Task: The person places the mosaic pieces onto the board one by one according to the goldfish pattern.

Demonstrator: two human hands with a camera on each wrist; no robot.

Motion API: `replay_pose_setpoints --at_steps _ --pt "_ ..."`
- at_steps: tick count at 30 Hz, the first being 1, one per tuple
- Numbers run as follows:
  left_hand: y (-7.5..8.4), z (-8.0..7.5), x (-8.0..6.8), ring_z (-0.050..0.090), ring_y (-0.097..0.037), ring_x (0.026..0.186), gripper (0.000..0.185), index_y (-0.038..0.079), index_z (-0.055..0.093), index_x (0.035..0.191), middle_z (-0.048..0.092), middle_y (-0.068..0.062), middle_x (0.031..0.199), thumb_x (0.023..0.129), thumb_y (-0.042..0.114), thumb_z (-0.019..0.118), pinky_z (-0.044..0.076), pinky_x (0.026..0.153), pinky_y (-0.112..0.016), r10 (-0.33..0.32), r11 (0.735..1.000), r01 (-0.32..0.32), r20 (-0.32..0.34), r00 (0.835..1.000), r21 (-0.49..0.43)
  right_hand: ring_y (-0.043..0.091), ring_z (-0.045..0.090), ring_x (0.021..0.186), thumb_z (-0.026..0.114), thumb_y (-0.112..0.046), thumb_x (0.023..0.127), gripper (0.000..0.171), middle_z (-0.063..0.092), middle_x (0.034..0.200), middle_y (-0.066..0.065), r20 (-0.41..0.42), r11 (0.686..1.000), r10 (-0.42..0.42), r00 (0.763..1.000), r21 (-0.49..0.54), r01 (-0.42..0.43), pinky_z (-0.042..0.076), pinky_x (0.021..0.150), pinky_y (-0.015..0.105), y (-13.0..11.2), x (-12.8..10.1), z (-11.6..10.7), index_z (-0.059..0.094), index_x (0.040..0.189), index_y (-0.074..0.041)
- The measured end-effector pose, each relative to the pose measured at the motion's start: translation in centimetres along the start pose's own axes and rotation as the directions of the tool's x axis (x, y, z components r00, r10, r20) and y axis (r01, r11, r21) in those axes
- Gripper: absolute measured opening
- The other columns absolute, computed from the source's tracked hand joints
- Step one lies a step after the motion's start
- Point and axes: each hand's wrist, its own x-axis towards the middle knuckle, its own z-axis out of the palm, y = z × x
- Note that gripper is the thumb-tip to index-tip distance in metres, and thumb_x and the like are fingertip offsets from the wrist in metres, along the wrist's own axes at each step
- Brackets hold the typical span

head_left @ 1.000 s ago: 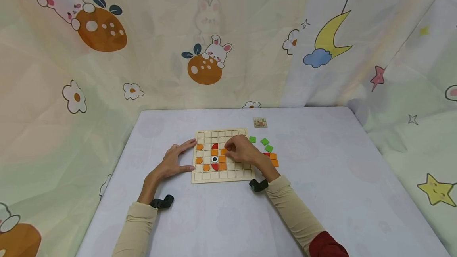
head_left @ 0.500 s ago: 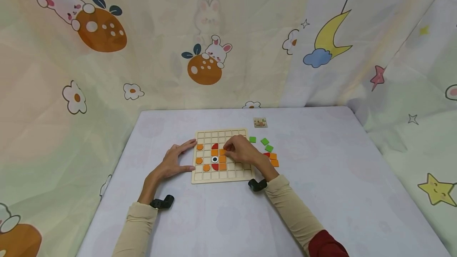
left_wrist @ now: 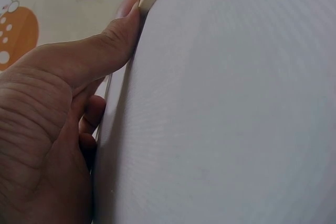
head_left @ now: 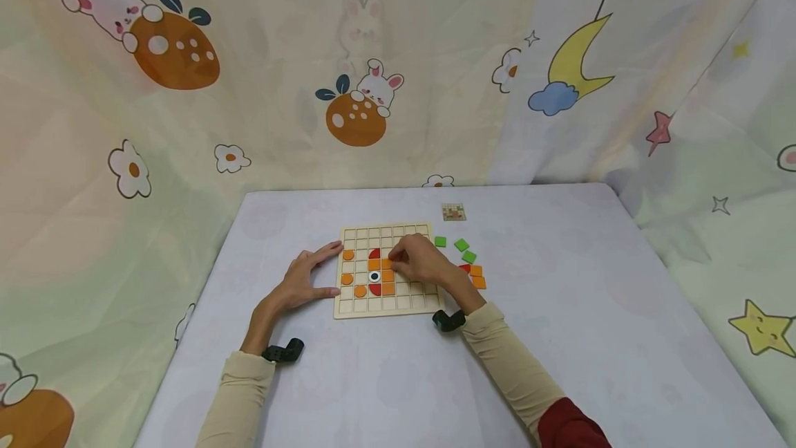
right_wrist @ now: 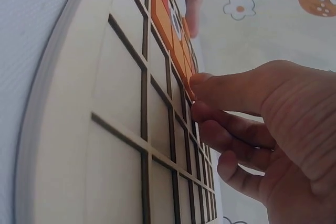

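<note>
A pale wooden grid board lies on the table with flat tiles in its cells. At its left edge my left hand braces it, thumb and fingers spread and fairly straight; in the left wrist view the left thumb touches the board's side. Over the board's middle, my right hand pinches at an orange square tile with thumb and fingertips, which partly cover it. Beside that tile sit more orange squares, red quarter-round tiles and a round eye tile. Orange discs lie further left.
Right of the board lie loose green squares, orange squares and a red tile, partly behind my right wrist. A small picture card lies near the back of the white-covered table. Printed cloth hangs behind.
The orange square under my right fingers has shifted slightly left and now sits in line with the neighbouring tiles. My left hand has stayed in place.
</note>
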Motion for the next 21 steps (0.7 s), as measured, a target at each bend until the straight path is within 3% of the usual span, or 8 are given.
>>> replay_pose_setpoints --at_steps 10,16,21 --pt "0.0 -0.1 0.1 0.039 -0.018 0.102 0.098 0.028 0.041 0.155 0.032 0.006 0.166 0.072 0.052 0.087 0.029 0.087 -0.038 -0.018 1.0 0.018 0.001 1.0 0.007 0.013 0.066 0.089 0.078 -0.015 0.088 0.028 0.076 0.104 0.005 -0.027 0.995 0.049 0.998 0.093 -0.046 0.055 0.081 0.032 0.5 -1.1 -1.7 0.076 0.112 -0.002" --pt "-0.1 -0.1 0.2 0.039 -0.017 0.102 0.098 0.028 0.041 0.155 0.032 0.007 0.166 0.072 0.054 0.086 0.03 0.086 -0.038 -0.019 1.0 0.019 0.001 1.0 0.005 0.014 0.064 0.083 0.082 -0.017 0.084 0.028 0.077 0.099 0.009 -0.07 0.999 0.033 0.997 0.043 -0.03 0.053 0.077 0.031 1.2 -2.0 -3.1 0.077 0.108 -0.001" --pt "0.1 0.0 0.1 0.04 -0.018 0.103 0.098 0.026 0.041 0.155 0.033 0.004 0.166 0.072 0.052 0.087 0.03 0.088 -0.039 -0.009 1.0 0.009 0.003 1.0 0.002 0.015 0.063 0.083 0.083 -0.017 0.083 0.029 0.075 0.096 0.007 -0.091 0.996 0.086 0.992 0.048 -0.082 0.052 0.076 0.032 2.0 -3.2 -4.0 0.078 0.107 -0.002"
